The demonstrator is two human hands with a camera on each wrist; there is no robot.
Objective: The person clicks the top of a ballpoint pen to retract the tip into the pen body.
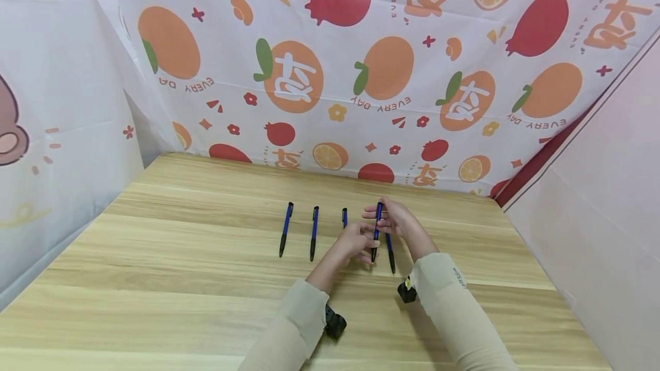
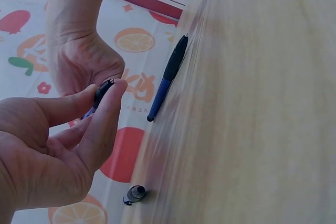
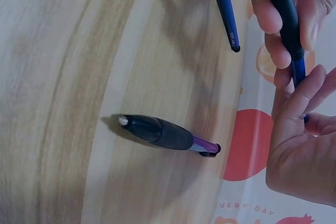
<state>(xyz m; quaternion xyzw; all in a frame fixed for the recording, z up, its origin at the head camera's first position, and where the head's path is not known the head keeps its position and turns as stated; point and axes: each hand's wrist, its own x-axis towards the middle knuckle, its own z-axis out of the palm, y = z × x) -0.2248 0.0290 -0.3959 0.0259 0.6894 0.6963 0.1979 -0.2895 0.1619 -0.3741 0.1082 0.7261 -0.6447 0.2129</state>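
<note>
Both hands hold one blue ballpoint pen (image 1: 378,221) with a black grip, above the table. My left hand (image 1: 357,241) pinches the black grip near the writing tip between thumb and fingers. At the blue clip end, my right hand (image 1: 396,217) holds the same pen with its fingers bent around it. In the right wrist view the held pen's black grip (image 3: 285,22) shows between the left fingers, and the right hand (image 3: 302,150) covers part of the blue barrel. Another blue pen (image 1: 390,253) lies under the right hand, its upper part hidden.
Left of the hands, two more blue pens (image 1: 314,233) (image 1: 286,229) lie roughly parallel on the wooden table (image 1: 180,279). A further pen (image 1: 344,216) is partly covered by the left hand. A fruit-print cloth (image 1: 335,113) hangs along the table's back edge; a pale panel (image 1: 608,188) stands right.
</note>
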